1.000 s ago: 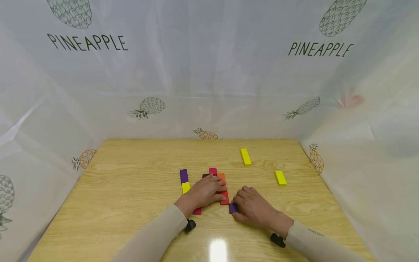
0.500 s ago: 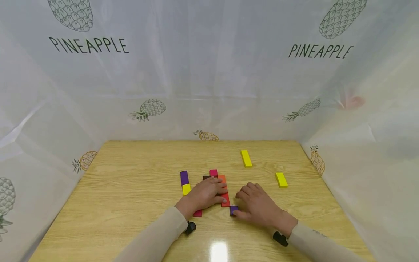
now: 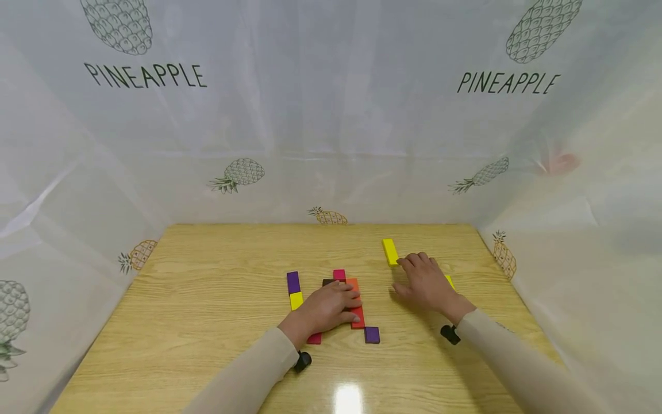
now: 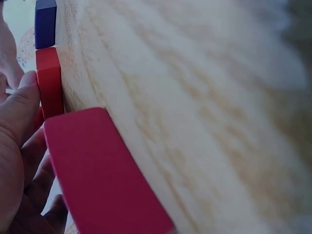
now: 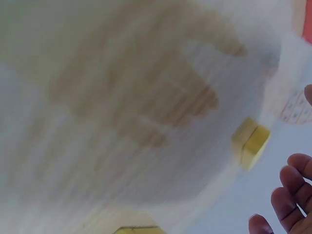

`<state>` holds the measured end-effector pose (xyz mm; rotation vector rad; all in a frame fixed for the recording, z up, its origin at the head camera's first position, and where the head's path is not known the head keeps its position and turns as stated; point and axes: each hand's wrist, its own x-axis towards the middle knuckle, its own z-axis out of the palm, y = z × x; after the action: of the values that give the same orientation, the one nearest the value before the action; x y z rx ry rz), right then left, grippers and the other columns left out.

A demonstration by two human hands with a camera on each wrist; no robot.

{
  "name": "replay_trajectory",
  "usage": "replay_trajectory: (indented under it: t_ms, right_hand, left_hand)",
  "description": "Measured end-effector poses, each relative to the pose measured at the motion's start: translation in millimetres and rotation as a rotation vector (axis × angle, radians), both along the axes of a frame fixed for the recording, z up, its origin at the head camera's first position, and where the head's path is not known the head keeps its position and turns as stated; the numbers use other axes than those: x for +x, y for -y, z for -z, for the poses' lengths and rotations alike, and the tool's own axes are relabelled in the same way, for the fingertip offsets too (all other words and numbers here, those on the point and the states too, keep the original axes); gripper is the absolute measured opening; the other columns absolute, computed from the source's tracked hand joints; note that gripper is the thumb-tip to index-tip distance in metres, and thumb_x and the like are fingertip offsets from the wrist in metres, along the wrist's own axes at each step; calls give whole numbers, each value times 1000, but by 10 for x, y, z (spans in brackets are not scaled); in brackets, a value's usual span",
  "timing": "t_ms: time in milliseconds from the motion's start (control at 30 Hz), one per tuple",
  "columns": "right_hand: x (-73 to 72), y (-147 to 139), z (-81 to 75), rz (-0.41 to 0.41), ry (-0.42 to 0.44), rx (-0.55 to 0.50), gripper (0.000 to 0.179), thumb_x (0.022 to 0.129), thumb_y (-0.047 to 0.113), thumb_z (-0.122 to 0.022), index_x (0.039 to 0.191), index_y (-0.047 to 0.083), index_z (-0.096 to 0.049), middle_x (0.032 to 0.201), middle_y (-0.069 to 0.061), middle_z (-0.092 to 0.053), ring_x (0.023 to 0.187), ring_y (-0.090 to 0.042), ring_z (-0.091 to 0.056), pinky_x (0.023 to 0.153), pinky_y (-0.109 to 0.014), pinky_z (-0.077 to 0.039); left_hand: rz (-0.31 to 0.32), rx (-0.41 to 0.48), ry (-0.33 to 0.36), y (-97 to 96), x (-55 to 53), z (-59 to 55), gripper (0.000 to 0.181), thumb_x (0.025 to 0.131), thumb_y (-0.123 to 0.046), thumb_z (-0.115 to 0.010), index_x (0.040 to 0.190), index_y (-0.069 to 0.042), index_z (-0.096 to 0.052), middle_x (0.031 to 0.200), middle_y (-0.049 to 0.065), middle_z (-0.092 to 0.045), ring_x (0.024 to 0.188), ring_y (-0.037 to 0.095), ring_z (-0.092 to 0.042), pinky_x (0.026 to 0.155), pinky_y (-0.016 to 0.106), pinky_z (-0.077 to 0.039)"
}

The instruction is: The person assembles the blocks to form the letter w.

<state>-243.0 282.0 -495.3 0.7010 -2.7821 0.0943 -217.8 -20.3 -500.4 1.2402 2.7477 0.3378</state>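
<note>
My left hand point(image 3: 328, 305) lies over a cluster of coloured blocks, its fingers resting on an orange block point(image 3: 352, 283) and its thumb touching a red block point(image 4: 48, 80). Beneath or beside it show a magenta block point(image 3: 339, 274), a dark block point(image 3: 328, 282) and another magenta block point(image 3: 314, 338). A small purple block point(image 3: 372, 334) lies at the red block's near corner. My right hand point(image 3: 426, 284) holds nothing; its fingers are spread just short of a long yellow block point(image 3: 390, 252). A second yellow block point(image 3: 450, 282) is partly hidden behind that hand.
Left of the cluster, a purple block point(image 3: 293, 282) touches a yellow block point(image 3: 296, 300), partly covered by the left hand. The wooden table point(image 3: 217, 276) is enclosed by a pineapple-printed sheet point(image 3: 331, 115) at the back and sides.
My right hand has let go of the small purple block, leaving it near the red block, and moved away towards the far yellow block. My left hand has stayed on the cluster.
</note>
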Motion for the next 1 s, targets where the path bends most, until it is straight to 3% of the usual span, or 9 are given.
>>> replay_trajectory:
  t_ms: [300, 533, 833, 1000]
  right_hand:
    - [-211, -80, 60, 12, 48, 86, 64, 97, 41, -72, 143, -2, -59, 136, -22, -59, 120, -43, -54, 99, -62, -49]
    - [-232, -75, 89, 19, 79, 93, 56, 101, 40, -68, 144, 5, -61, 142, -20, -59, 123, -43, -55, 94, -63, -50]
    - [-28, -89, 101, 56, 53, 121, 50, 99, 37, -67, 135, 1, -67, 134, -19, -64, 119, -42, -58, 94, -64, -49]
    - [216, -38, 92, 71, -38, 125, 31, 92, 26, -68, 109, 1, -71, 115, -17, -68, 105, -40, -60, 84, -58, -49]
  left_hand:
    - [0, -3, 0, -4, 9, 5, 46, 105, -44, -64, 145, -24, -67, 152, -4, -61, 151, 20, -46, 129, 42, -30]
    - [-3, 1, -4, -1, 16, 6, 46, 104, -44, -64, 145, -23, -67, 152, -4, -61, 151, 20, -47, 129, 42, -31]
    - [1, 6, 3, -4, 18, 30, 46, 104, -45, -64, 146, -24, -66, 153, -5, -60, 151, 20, -46, 129, 42, -32]
    - [0, -13, -16, -1, 6, 33, 47, 105, -46, -62, 146, -25, -66, 154, -6, -60, 152, 19, -46, 129, 42, -30]
